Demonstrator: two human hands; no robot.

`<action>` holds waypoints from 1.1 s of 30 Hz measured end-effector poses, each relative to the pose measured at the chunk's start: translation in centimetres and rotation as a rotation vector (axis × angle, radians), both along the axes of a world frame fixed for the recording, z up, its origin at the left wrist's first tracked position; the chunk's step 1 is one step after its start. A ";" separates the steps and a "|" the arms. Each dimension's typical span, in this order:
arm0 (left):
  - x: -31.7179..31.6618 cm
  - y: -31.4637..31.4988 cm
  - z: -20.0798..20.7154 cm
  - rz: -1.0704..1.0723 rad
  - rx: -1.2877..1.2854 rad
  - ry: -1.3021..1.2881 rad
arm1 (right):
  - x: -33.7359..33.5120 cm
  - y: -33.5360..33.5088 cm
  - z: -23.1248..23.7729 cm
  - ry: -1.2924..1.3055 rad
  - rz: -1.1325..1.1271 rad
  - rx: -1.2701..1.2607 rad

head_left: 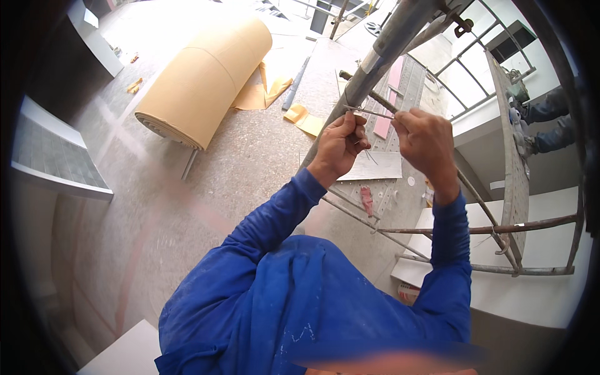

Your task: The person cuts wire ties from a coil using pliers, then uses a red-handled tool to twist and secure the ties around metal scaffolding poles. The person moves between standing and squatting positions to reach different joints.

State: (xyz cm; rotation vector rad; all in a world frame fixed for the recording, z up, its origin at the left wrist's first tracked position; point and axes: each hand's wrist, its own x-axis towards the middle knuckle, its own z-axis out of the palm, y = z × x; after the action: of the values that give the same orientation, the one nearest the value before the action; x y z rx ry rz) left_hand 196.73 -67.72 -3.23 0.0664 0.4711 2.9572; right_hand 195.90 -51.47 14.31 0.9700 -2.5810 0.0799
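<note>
A thin wire (376, 113) stretches between my two hands, just in front of a thick grey scaffold pole (377, 64). My left hand (339, 145) is closed in a pinch at the wire's left end, close against the pole. Loose thin strands (372, 156) poke out below its fingers. On the other side, my right hand (425, 140) is closed round the wire's right end, with its fingers curled and partly hidden. A thinner rusty bar (381, 100) meets the pole right behind the wire. Whether the wire loops round the pole I cannot tell.
A big tan roll (206, 78) lies on the speckled floor at left, with torn tan pieces (265, 90) beside it. Scaffold planks (409, 103) carry a white board (372, 167) and a pink strip (389, 100). Rusty rails (475, 229) cross at right; another person's legs (550, 119) stand beyond.
</note>
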 end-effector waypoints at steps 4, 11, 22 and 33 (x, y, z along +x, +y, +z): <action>0.2 0.0 0.5 -0.048 0.059 -0.014 | -0.4 -2.2 4.0 -0.100 0.019 0.138; 0.9 0.3 1.9 -0.121 0.134 -0.042 | -2.3 -4.6 8.7 -0.417 0.060 0.038; 1.0 1.1 4.4 -0.265 0.352 -0.097 | -0.6 -10.7 7.9 -0.283 0.030 -0.255; 1.2 -0.9 2.8 -0.458 0.510 0.163 | 4.3 -21.5 -5.8 0.214 -0.013 -0.007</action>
State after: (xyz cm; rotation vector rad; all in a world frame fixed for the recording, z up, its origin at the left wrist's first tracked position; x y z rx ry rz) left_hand 197.90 -68.62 -0.43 0.4109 -0.2631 2.5455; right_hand 200.19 -72.94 8.48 0.9068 -2.3890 -0.0178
